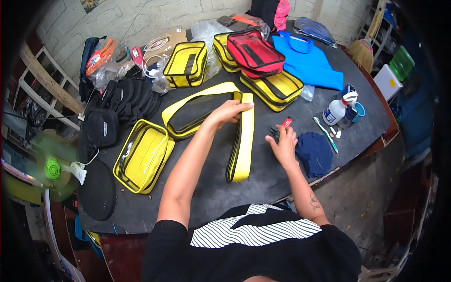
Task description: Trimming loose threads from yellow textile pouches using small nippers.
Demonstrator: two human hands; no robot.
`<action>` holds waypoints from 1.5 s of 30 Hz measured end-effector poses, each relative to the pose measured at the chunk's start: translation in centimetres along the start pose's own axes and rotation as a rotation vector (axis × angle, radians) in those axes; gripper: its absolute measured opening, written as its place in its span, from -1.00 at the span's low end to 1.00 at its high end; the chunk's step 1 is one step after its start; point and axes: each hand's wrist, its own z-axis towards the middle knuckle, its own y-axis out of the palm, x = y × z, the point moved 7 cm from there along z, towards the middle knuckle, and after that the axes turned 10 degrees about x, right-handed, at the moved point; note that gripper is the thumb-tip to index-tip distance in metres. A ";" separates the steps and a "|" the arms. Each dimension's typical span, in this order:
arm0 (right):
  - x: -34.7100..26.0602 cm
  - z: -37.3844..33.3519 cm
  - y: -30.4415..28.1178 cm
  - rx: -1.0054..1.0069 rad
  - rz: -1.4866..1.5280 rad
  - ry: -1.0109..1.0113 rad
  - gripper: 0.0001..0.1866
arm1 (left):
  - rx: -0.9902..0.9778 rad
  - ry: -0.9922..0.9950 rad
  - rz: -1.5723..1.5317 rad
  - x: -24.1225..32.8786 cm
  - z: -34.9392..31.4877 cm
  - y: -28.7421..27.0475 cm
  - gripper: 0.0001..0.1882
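Note:
My left hand (pixel 228 114) is closed over the upper edge of an unfinished yellow bag piece (pixel 242 150), a long band with black edging that stands on its side. The band loops back to the left around a dark see-through panel (pixel 192 115). My right hand (pixel 283 143) hovers low over the table, thumb apart from the fingers. At its fingertips lies a small red-and-black tool (pixel 286 122), partly covered; its kind is unclear. A finished-looking yellow zip pouch (pixel 144 157) with a clear window lies left of my left forearm.
Yellow pouches (pixel 185 63) and a red pouch (pixel 257 54) sit at the back, beside a blue tote bag (pixel 307 61). Right: navy cloth (pixel 314 152), toothbrush (pixel 325 135), spray bottle (pixel 336 110), blue mug (pixel 358 110). Left: black bags (pixel 101 127), small green fan (pixel 52 168).

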 end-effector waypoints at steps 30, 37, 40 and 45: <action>-12.0 9.1 -10.0 -0.206 1.142 -0.128 -0.82 | -0.049 0.515 -0.787 7.8 -11.4 -0.4 -0.06; -10.6 12.5 -12.9 0.296 0.828 -0.244 -0.82 | -0.050 0.485 -0.667 1.1 -12.6 -0.1 -0.23; -12.0 10.6 -12.3 0.293 0.849 -0.340 -0.84 | 0.149 0.274 -0.202 -4.9 -13.1 -2.3 -0.38; -17.2 0.2 -5.9 -0.039 0.664 -0.656 -0.82 | 0.817 0.332 -0.352 -3.2 -16.4 -7.0 -0.70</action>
